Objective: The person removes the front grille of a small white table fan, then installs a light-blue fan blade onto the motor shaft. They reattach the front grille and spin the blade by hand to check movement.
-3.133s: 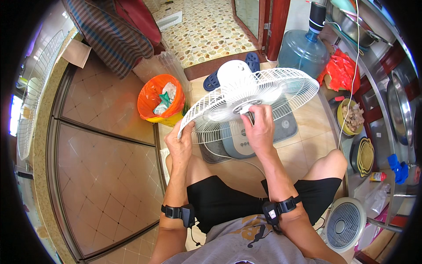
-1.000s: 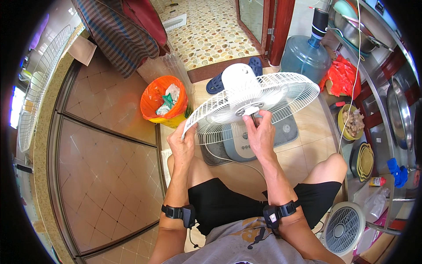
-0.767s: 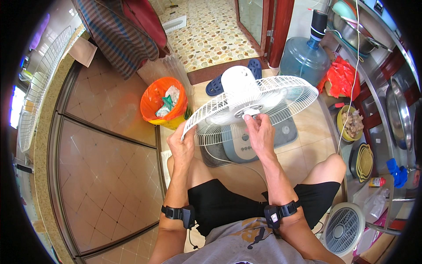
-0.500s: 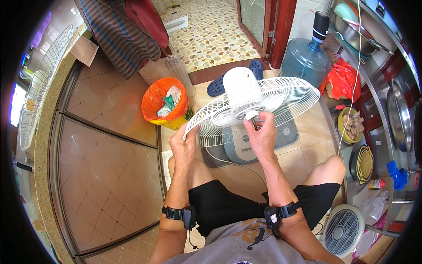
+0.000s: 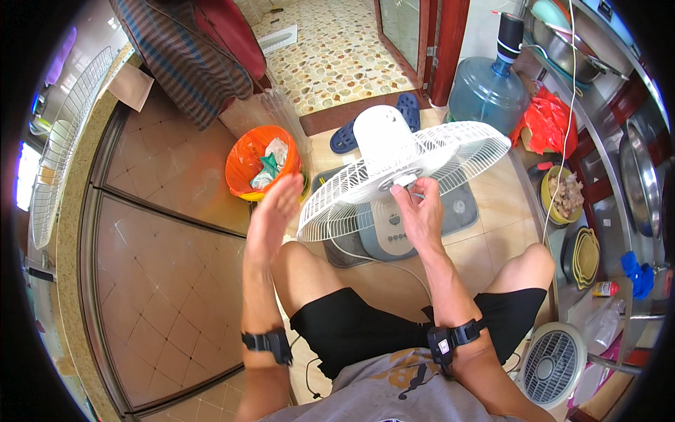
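Observation:
A white electric fan (image 5: pixel 383 133) stands in front of me on a grey base (image 5: pixel 390 228) with several buttons. Only its rear grille (image 5: pixel 337 199) is fitted, tilted up toward me, and no blades show. My right hand (image 5: pixel 422 214) pinches a small white nut (image 5: pixel 403 181) at the grille's centre; its fingertips partly cover the shaft. To the left of the grille, my left hand (image 5: pixel 273 221) is raised with its fingers stretched out, apart from the fan and holding nothing.
An orange-lined bin (image 5: pixel 242 165) stands at the left near cabinet doors (image 5: pixel 169 267). Behind the fan are blue slippers (image 5: pixel 344 137) and a water bottle (image 5: pixel 489 95). At the right are a metal rack (image 5: pixel 612 204), a yellow bowl (image 5: pixel 550 200) and a round grey-white grille (image 5: pixel 552 359).
My left hand has let go of the grille's left edge and moved left and up, its fingers straightening. My right hand stays at the fan's centre. The grille has tilted slightly.

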A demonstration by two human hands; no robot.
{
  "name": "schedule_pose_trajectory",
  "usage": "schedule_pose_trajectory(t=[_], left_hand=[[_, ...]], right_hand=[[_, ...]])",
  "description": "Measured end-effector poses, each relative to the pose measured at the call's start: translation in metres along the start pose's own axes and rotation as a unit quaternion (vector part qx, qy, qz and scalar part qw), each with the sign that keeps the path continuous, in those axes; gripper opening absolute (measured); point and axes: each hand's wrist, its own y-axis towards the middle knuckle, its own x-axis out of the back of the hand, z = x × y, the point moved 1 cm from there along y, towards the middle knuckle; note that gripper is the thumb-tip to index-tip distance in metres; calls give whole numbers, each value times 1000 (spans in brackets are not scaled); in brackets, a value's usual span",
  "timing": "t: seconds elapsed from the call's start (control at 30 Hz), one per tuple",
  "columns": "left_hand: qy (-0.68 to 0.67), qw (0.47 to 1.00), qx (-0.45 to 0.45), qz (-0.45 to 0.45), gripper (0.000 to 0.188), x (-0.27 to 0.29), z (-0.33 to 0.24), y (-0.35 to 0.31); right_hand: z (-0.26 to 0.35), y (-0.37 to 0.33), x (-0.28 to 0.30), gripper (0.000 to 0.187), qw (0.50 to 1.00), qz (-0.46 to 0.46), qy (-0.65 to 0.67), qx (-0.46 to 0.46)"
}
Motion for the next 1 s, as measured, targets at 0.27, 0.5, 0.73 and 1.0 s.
schedule_pose_trajectory(t=[0.27, 0.5, 0.73, 1.0], left_hand=[[-36, 951, 264, 156, 68, 15, 39, 108], [-223, 908, 350, 65, 70, -27, 60, 101], [-274, 895, 345, 71, 78, -26, 68, 81], [-326, 909, 245, 83, 88, -81, 94, 91]], right_hand=[[-1, 2, 9, 60, 999, 39, 0, -24], [-9, 7, 5, 52, 987, 70, 130, -65], [-13, 10, 5, 51, 967, 72, 218, -106], [-10, 26, 25, 47, 972, 110, 184, -100]])
